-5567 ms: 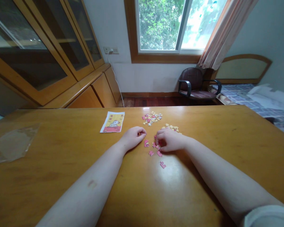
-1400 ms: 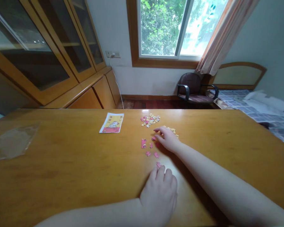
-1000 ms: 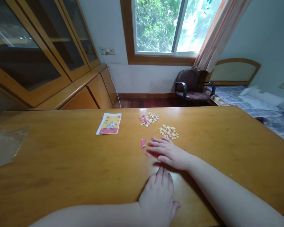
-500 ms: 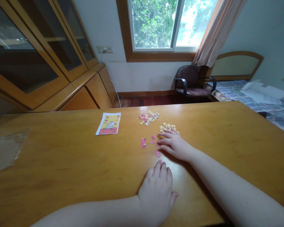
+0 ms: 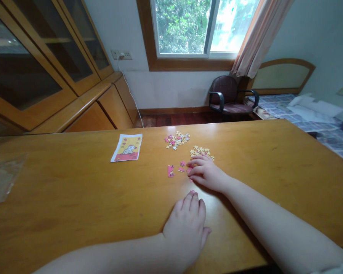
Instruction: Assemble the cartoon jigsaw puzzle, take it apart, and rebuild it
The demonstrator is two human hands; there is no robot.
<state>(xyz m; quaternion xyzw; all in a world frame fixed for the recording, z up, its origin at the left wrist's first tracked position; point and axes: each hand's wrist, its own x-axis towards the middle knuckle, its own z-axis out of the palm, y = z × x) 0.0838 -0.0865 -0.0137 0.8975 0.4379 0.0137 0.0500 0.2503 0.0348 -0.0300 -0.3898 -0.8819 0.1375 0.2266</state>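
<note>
My left hand lies palm down on the table, fingers stretched forward and thumb apart. Its fingertips touch a pink jigsaw piece, mostly hidden beneath them. My right hand is spread, fingers pointing left, over several pink jigsaw pieces that it partly covers. Left of it are two loose pink pieces and a small joined pink section with a straight edge. Just beyond the right hand is a pile of yellow jigsaw pieces.
A mixed pile of pink, yellow and white pieces sits near the table's far edge. To its left lies a picture card showing a white animal. A clear plastic bag rests at the far left of the wooden table.
My right hand has come slightly nearer my left hand and now covers most of a pink piece that lay between them. The view has shifted a little.
</note>
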